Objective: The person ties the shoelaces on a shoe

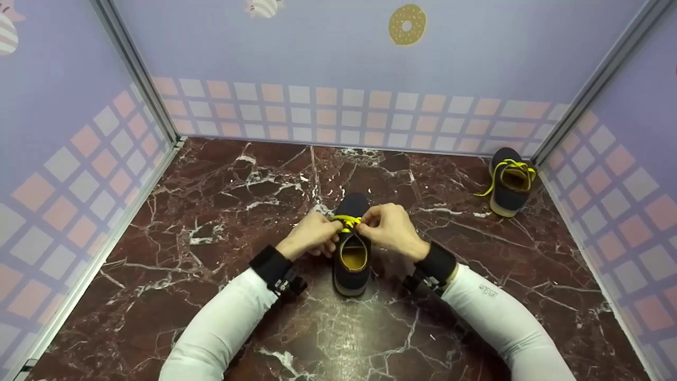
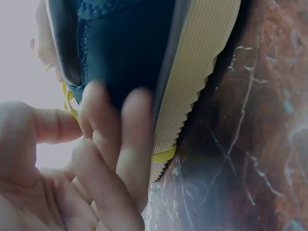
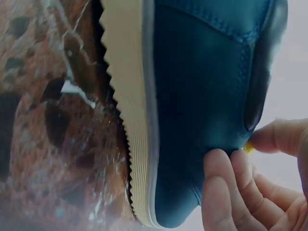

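Note:
A dark shoe (image 1: 353, 203) with a yellow lining and a pale ridged sole (image 3: 126, 96) lies sole down on the floor, toe pointing away from me. Its yellow shoelace (image 1: 348, 220) crosses over the front of the opening. From the left side, my left hand (image 1: 316, 233) pinches the lace between thumb and forefinger, the other fingers bent along the shoe's side. On the opposite side, my right hand (image 1: 390, 228) pinches the lace by the eyelets, where a bit of yellow shows at the thumb tip. Fingers (image 3: 219, 192) of that hand rest against the upper.
A matching shoe (image 1: 511, 198) with loose yellow laces stands in the far right corner. Purple checkered panels (image 1: 338, 111) enclose the dark red marbled floor (image 1: 238, 211) at the back and both sides. A yellow lace strand (image 2: 165, 154) hangs over the sole's left side.

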`<state>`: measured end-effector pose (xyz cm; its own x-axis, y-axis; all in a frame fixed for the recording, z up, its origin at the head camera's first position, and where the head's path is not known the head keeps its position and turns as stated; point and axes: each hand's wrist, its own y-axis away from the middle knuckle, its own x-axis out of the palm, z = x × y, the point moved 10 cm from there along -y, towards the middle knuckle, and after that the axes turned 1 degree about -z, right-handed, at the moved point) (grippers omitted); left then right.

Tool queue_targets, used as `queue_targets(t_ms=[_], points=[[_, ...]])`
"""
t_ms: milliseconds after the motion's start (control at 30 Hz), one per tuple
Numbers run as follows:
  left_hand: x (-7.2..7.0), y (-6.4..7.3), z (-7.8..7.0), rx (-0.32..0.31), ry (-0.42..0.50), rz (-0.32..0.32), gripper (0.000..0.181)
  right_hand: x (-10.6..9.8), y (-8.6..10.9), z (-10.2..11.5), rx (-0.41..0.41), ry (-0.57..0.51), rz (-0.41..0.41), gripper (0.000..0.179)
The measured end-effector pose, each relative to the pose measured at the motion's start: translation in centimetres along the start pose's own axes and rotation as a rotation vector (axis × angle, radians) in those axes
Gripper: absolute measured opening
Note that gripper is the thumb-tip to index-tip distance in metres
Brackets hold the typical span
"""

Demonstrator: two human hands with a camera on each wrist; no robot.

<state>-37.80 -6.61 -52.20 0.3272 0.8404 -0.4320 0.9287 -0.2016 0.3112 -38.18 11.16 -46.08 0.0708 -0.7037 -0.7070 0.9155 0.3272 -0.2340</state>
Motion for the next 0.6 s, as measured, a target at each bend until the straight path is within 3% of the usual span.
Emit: queue_targets(t_ms=[167,367,433,600], points=[[-0.3,0.0,-0.9,0.044,-0.033,-0.077,0.034,0.6,0.1,-0.7,0.031,-0.11,0.035,0.015],[-1.6,0.4,-2.5,0.255,-0.166,-0.326,0.03,1.2,0.5,-1.5,0.082,-0.323,0.081,0.019],[-2.0,0.7,-2.9,0.3,-0.163,-0.383,0.026,1.2,0.4,-1.4,0.071,-0.369,0.085,0.023],[-2.5,1.2,-3.4,0.329,-0.052,-0.438,0.018,1.0,0.1,-1.1,0.05,-0.452,0.083,0.037]])
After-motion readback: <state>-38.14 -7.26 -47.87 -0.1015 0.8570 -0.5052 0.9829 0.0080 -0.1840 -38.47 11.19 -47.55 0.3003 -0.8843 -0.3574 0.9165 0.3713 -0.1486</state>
